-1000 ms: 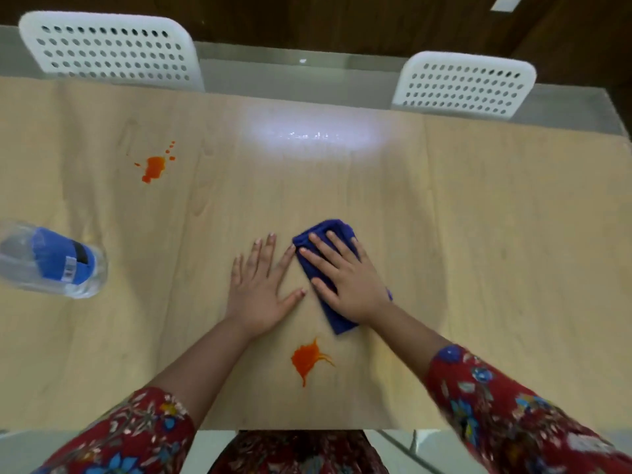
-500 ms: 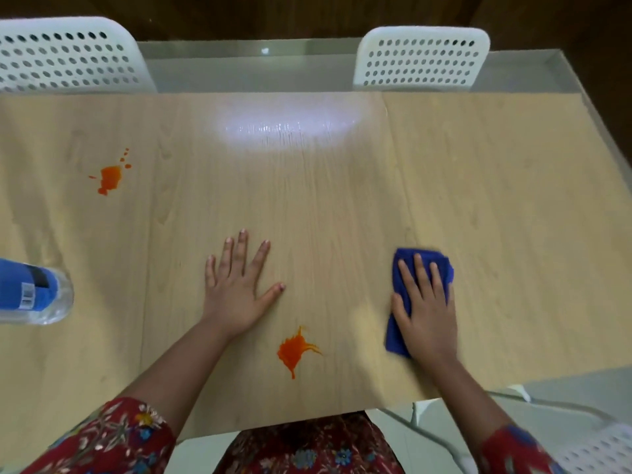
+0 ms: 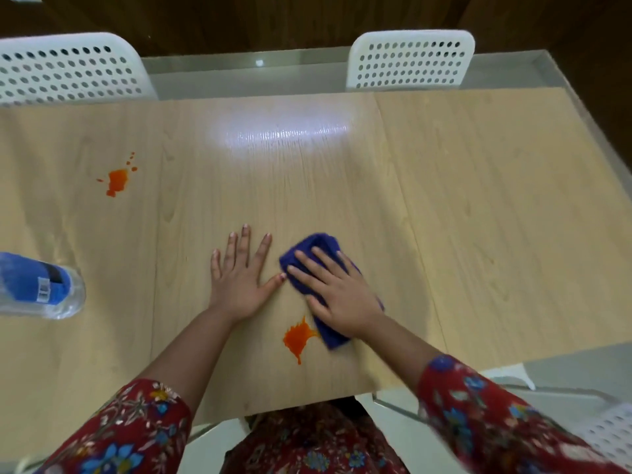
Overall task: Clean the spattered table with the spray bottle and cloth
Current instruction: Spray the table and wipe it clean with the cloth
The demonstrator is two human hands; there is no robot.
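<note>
My right hand (image 3: 337, 290) presses flat, fingers spread, on a folded blue cloth (image 3: 316, 246) lying on the wooden table (image 3: 478, 217). The cloth's near end touches the edge of an orange spatter (image 3: 298, 338) close to the front edge. My left hand (image 3: 239, 275) rests flat on the bare wood just left of the cloth, thumb tip almost touching it. A second orange spatter (image 3: 118, 177) sits at the far left. A clear bottle with a blue label (image 3: 34, 285) lies at the left edge, its top out of view.
Two white perforated chairs (image 3: 410, 59) (image 3: 68, 66) stand behind the table's far edge. Part of another white chair (image 3: 608, 432) shows at the lower right. The table's right edge runs diagonally past the far right corner.
My right hand slid the blue cloth from the right side back leftward, next to my left hand and the near spatter. The left hand stayed planted.
</note>
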